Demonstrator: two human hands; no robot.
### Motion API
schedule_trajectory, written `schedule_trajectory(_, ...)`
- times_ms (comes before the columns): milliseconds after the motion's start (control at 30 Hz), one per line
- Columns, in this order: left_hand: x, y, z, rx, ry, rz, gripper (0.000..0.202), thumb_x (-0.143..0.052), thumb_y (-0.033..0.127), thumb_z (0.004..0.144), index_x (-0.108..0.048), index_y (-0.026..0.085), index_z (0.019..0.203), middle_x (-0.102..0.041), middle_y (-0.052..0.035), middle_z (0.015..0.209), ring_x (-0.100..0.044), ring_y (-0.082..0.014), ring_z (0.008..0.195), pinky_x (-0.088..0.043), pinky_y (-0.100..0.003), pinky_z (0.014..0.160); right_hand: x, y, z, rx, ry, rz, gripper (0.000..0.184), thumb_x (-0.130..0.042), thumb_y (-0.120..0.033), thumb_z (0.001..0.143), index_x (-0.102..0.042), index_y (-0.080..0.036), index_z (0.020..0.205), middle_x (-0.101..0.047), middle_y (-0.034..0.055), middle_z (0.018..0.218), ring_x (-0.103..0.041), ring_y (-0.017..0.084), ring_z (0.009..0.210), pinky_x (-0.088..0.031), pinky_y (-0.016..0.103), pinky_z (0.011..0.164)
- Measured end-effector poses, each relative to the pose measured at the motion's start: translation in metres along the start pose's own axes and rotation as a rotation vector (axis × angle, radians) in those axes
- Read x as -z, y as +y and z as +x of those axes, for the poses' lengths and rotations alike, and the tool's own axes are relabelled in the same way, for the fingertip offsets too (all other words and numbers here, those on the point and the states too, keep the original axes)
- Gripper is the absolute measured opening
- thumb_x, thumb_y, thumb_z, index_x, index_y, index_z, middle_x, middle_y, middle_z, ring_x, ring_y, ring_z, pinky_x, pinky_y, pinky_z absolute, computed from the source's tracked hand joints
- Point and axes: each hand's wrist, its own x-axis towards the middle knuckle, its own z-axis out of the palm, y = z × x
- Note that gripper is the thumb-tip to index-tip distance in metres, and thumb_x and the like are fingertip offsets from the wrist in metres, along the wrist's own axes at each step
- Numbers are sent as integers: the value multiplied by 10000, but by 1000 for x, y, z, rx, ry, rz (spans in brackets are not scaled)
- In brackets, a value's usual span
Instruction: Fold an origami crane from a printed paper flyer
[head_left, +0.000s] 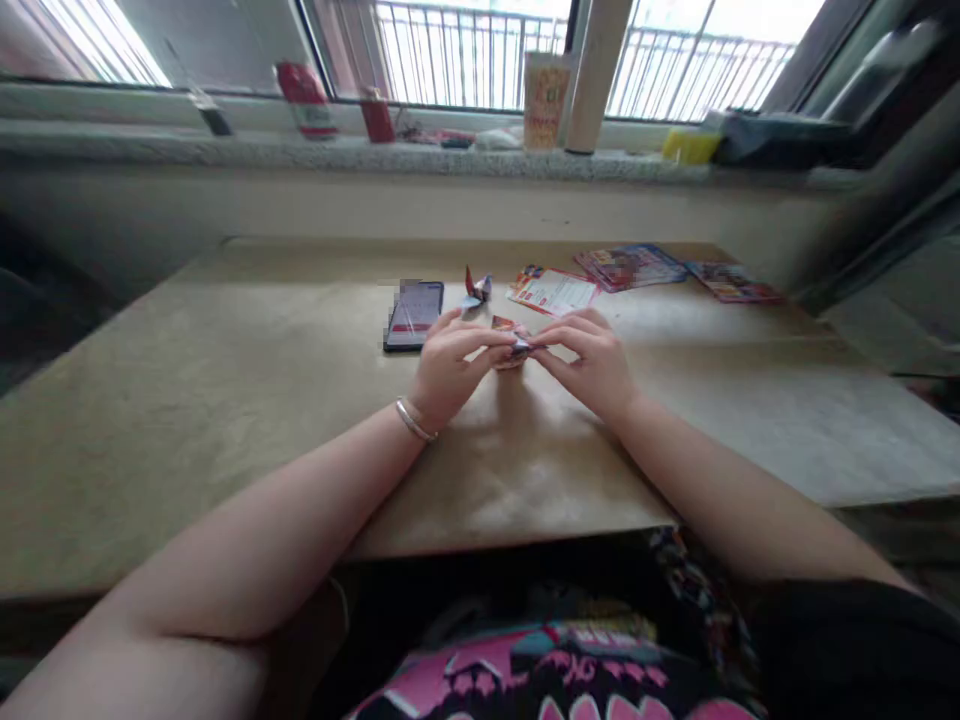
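My left hand (pixel 448 365) and my right hand (pixel 589 360) meet over the middle of the brown table (pixel 187 400). Both pinch a small folded piece of coloured paper (pixel 512 335) between their fingertips, just above the tabletop. A silver bangle sits on my left wrist. A finished folded paper figure (pixel 477 288) stands upright on the table just beyond my hands. A dark phone (pixel 414 314) with a lit screen lies flat to the left of that figure.
Printed leaflets (pixel 553 290) and more coloured sheets (pixel 630 265) lie at the table's far right. The windowsill (pixel 225 150) behind holds a red packet, a paper cup (pixel 545 100), a cardboard tube and a yellow object.
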Motion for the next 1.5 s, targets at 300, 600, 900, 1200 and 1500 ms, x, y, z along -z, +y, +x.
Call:
schedule_trajectory(300,2,3,1,-24,-27,6,114,-627,317,904,-714,245,917,-769,12,952,-715,-145,868,-332,-427,1114,3,-1,2,-23,8,91,57,-678,-258,840,-665,-252,784,-754,8,859,-667,190,846,-491,404,865)
schedule_trajectory(600,3,2,1,-119,-18,126,79,-660,292,873,-708,242,911,-761,14,915,-691,-147,864,-367,-409,1072,4,-9,3,26,12,24,60,-670,-228,839,-666,-241,781,-737,23,826,-637,196,848,-504,385,840)
schedule_trajectory(900,2,6,3,-87,5,142,76,-639,275,880,-692,228,854,-742,21,836,-662,-140,804,-411,-391,1002,1,-6,1,-22,20,56,43,-669,-219,821,-657,-248,850,-738,16,870,-637,201,876,-499,399,864)
schedule_trajectory(1200,2,7,1,-140,25,327,60,-678,314,843,-701,281,799,-695,17,835,-592,-191,951,-295,-477,1111,3,-11,3,22,-10,30,67,-655,-190,818,-657,-248,786,-744,8,844,-640,196,864,-496,400,867)
schedule_trajectory(1500,0,6,2,-139,-14,324,119,-659,355,870,-703,281,789,-673,28,798,-580,-166,903,-280,-467,1132,4,-14,3,64,-39,21,49,-652,-205,828,-663,-253,829,-750,8,903,-633,204,933,-496,402,907)
